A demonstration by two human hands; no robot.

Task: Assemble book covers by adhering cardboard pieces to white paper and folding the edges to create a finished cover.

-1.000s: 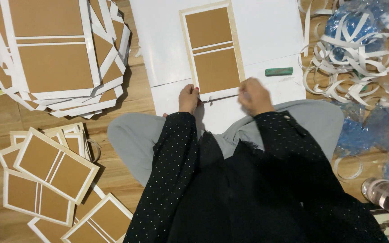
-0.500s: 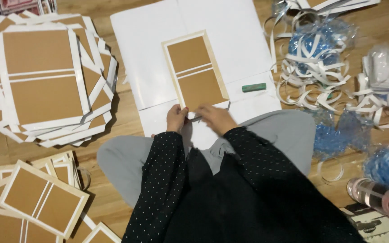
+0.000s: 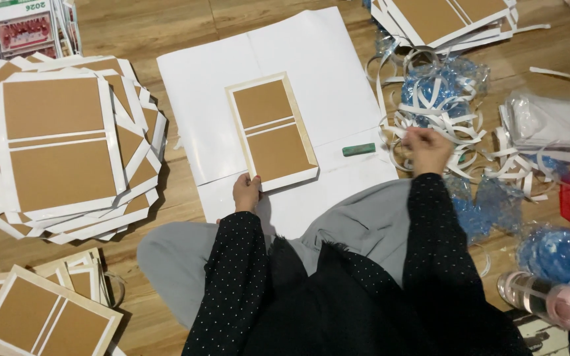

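Note:
A brown cardboard panel with a white border (image 3: 272,131) lies on a white sheet (image 3: 199,105) spread on the wooden floor. My left hand (image 3: 246,192) rests on the panel's near left corner, fingers pressing it down. My right hand (image 3: 427,149) is out to the right over a heap of white paper strips (image 3: 430,112), fingers closed as if pinching something; whether it holds a strip I cannot tell. A small green block (image 3: 359,149) lies on the sheet between the panel and my right hand.
A fanned stack of finished brown panels (image 3: 61,145) lies at left, more panels (image 3: 41,316) at bottom left and top right (image 3: 450,16). Blue plastic wrappers (image 3: 555,250), a clear bag (image 3: 549,122) and a pink bottle (image 3: 555,300) crowd the right.
My right hand left the panel's near edge and swung right to the pile of white strips. My left hand stayed at the panel's near corner. The camera view shifted.

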